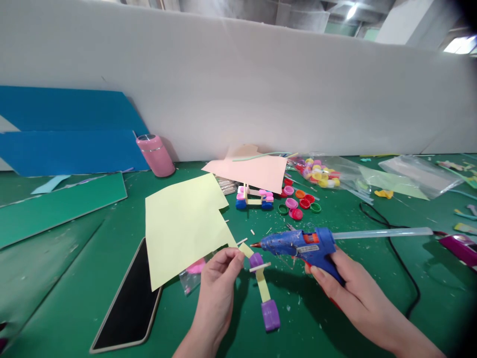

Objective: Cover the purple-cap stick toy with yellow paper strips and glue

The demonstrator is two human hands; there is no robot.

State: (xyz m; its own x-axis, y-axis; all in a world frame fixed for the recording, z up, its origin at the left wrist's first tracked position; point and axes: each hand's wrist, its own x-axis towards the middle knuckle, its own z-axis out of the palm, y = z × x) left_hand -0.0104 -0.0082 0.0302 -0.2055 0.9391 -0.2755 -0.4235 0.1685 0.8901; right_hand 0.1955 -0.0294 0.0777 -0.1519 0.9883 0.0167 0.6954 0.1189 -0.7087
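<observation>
Green worktop (309,328), lower centre of frame: yellow strip (263,287) is angled up-left, tip nearest the left hand (220,278) (pinched, hold can't be told); glue gun (292,243) is clamped in the right hand (346,293), pointed left.

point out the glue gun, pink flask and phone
glue gun (292,243): head view, on its blue body
pink flask (158,159): head view, on its side
phone (128,303): head view, on its dark screen

You've got a glue gun (298,243) in speckled, glossy blue plastic, metal nozzle (256,245), smooth translucent glue stick (380,233). Yellow sheet (182,223): matt paper. Phone screen (128,303): glossy.
</observation>
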